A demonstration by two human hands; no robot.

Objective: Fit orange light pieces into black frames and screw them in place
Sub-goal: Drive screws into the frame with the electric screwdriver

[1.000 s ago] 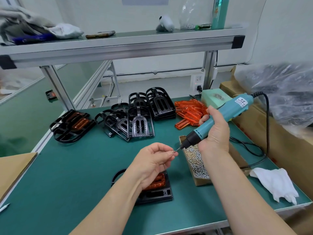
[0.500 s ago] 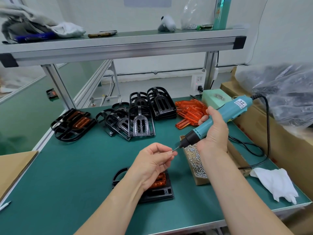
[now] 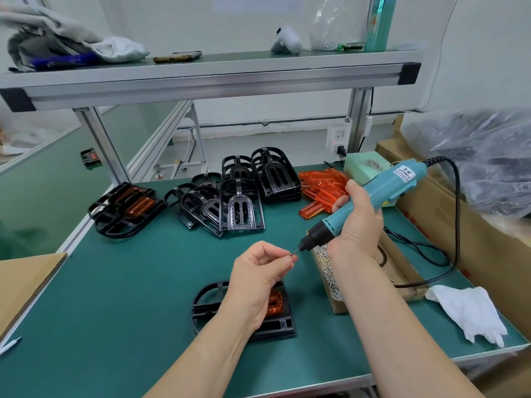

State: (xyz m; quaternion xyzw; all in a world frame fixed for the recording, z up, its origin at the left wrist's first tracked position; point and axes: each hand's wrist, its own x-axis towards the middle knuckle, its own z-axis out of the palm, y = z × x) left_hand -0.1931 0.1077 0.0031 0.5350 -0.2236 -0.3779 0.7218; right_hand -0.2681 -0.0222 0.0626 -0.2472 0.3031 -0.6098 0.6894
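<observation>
Bench: green mat table (image 3: 129, 297) on an aluminium-profile frame, with a shelf (image 3: 201, 73) across the top of the frame. White walls behind, and a wall socket (image 3: 340, 136) by the right upright.

- Left hand (image 3: 260, 271), centre: thumb and forefinger pinch a tiny screw (image 3: 292, 254) against the bit tip. It is too small to make out any detail.
- Right hand (image 3: 356, 225), right of centre: fingers wrapped round the body of the teal electric screwdriver (image 3: 388, 186), which is tilted with the bit pointing down-left. Its black cable (image 3: 457, 211) loops over the right side of the mat.
- Work piece: black frame (image 3: 207, 305) flat on the mat at lower centre, partly hidden by the left wrist, with an orange light piece (image 3: 274, 304) seated in it. Neither hand touches it.
- Screw tray (image 3: 327, 271): just right of that frame, under the right forearm.
- Empty frames (image 3: 244, 193): stacked at mid-frame, centre.
- Loose orange pieces (image 3: 321, 188): piled just right of the stack.
- Frames with orange inserts (image 3: 126, 208): at mid-left.
- Pale green box (image 3: 365, 165): behind the orange pile.
- White cloth (image 3: 471, 311): on the mat at lower right.
- Cardboard box (image 3: 488, 254): along the right edge, with a clear plastic bag (image 3: 488, 162) on top.
- Cardboard sheet (image 3: 26, 280): at the left edge.
- Shelf top: crumpled fabric (image 3: 71, 44) at upper left, a phone (image 3: 176, 56) beside it, a teal bottle (image 3: 379, 21) at upper right.
</observation>
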